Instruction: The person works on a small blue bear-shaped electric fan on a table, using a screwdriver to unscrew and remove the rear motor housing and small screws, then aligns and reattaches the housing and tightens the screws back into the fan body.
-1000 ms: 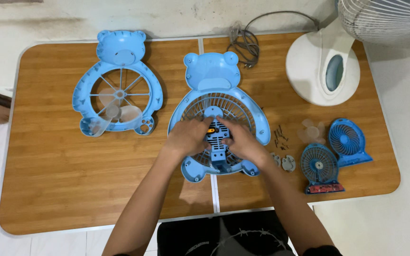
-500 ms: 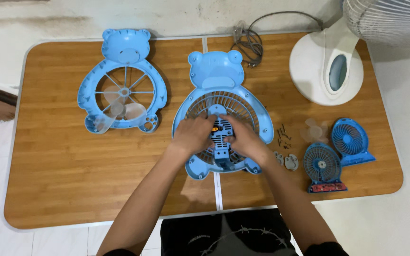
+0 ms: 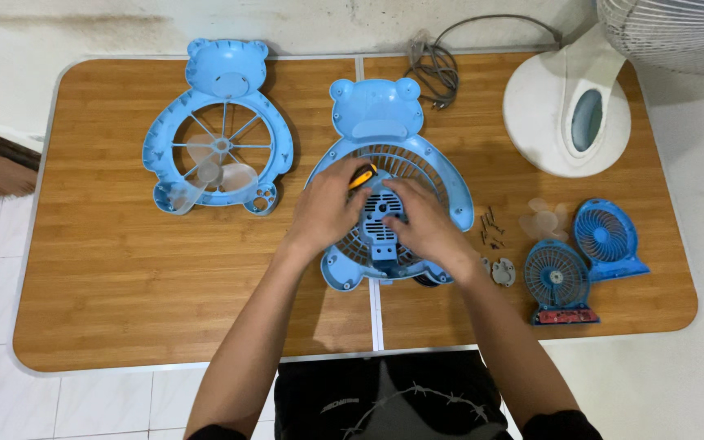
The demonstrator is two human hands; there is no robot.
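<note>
Hands first: both of mine rest on the blue bear-shaped fan housing [image 3: 378, 175], which lies flat near the middle of the wooden table [image 3: 107, 277], straddling the table's centre seam. My left hand [image 3: 329, 208] is curled closed around an orange-handled screwdriver [image 3: 361, 175], its tip hidden from me over the housing's round grille. My right hand [image 3: 427, 228] lies just right of the grille's hub with fingers bent, pressing on the housing; whether it grips anything I cannot tell. Left of the housing lies a matching blue front frame [image 3: 220, 134] with clear blades. Right of the housing sit loose screws [image 3: 490, 228], then two small blue fans [image 3: 584, 261].
</note>
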